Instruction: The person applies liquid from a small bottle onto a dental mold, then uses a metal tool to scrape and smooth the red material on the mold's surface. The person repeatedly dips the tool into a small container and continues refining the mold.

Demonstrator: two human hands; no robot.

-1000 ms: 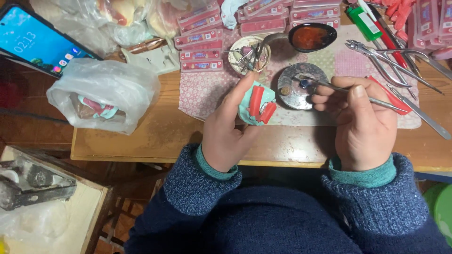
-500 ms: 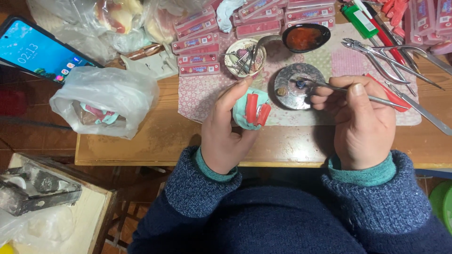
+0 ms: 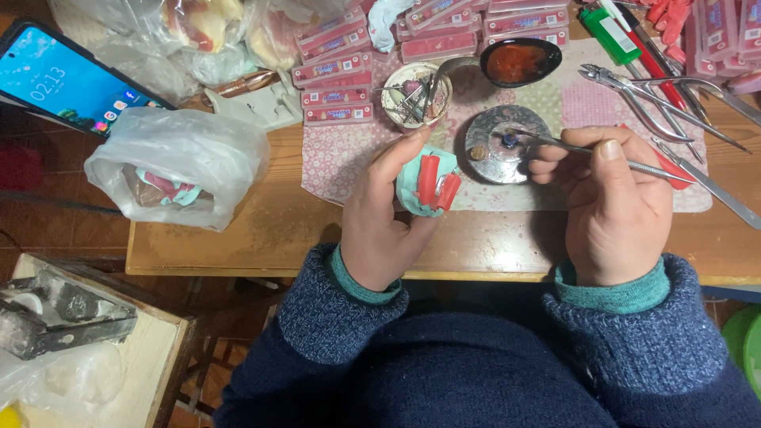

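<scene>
My left hand (image 3: 380,218) holds a pale green dental cast (image 3: 412,178) with red wax strips (image 3: 436,186) on it, just above the front of the wooden table (image 3: 261,234). My right hand (image 3: 614,202) grips a thin metal tool (image 3: 571,147) like a pen. The tool's tip rests on a small blue bit in a round metal dish (image 3: 498,147) on a flowered cloth (image 3: 349,170).
A small bowl with metal bits (image 3: 414,95), a spoon with red wax (image 3: 519,62), pliers (image 3: 634,87), several pink flat packs (image 3: 333,71) and a green lighter (image 3: 601,25) lie behind. A plastic bag (image 3: 178,166) and a lit phone (image 3: 71,79) sit left. A low stand (image 3: 71,333) is beside the table.
The view has shifted a little. Both hands stay in nearly the same place, the tool tip still at the metal dish.
</scene>
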